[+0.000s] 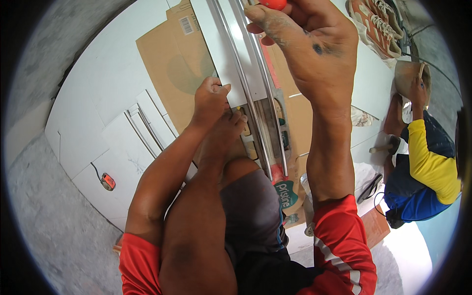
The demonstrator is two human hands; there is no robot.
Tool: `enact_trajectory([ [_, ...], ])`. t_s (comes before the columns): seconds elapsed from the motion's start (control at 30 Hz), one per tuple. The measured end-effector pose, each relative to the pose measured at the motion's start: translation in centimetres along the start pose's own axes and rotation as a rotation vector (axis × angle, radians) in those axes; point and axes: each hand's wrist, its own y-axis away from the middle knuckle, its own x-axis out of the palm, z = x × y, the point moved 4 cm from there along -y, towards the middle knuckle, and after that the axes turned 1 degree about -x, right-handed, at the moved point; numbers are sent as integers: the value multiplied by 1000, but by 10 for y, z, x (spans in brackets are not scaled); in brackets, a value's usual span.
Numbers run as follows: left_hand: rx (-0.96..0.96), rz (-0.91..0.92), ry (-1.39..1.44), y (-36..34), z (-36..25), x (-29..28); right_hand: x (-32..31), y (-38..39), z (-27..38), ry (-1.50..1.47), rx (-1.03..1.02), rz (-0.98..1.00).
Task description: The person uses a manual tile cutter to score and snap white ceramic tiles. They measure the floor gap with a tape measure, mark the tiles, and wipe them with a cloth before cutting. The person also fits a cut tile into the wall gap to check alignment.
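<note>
Metal rails (251, 105), 2 together, run from 12 o'clock past centre; at 1, my right hand (314, 46) clasps a red object (273, 4); at 11, my left hand (211, 102) curls, grip unclear to me.

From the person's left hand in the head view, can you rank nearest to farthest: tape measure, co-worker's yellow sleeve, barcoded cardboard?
1. Barcoded cardboard, right beside the left hand.
2. Tape measure, lower left.
3. Co-worker's yellow sleeve, far right.
</note>
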Motion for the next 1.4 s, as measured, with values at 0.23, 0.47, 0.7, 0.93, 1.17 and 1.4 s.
enact_trajectory([
  [0.23, -20, 42, 17, -6, 4, -1, 7, 1, 22, 115, 57, 1],
  [0.47, -54, 63, -12, -9, 2, 0, 4, 2, 19, 116, 38, 32],
  [0.7, -47, 79, 48, -9, 5, 1, -7, -1, 12, 52, 48, 135],
  [0.93, -70, 43, 1, -3, 0, 1, -9, -4, 9, -28, 102, 107],
  [1.17, 44, -158, -125, -7, -20, -14, 6, 1, 26, 139, 136, -30],
  [1.4, 745, -222, -347, -104, -141, -45, -4, 3, 7, 200, 114, -25],
])
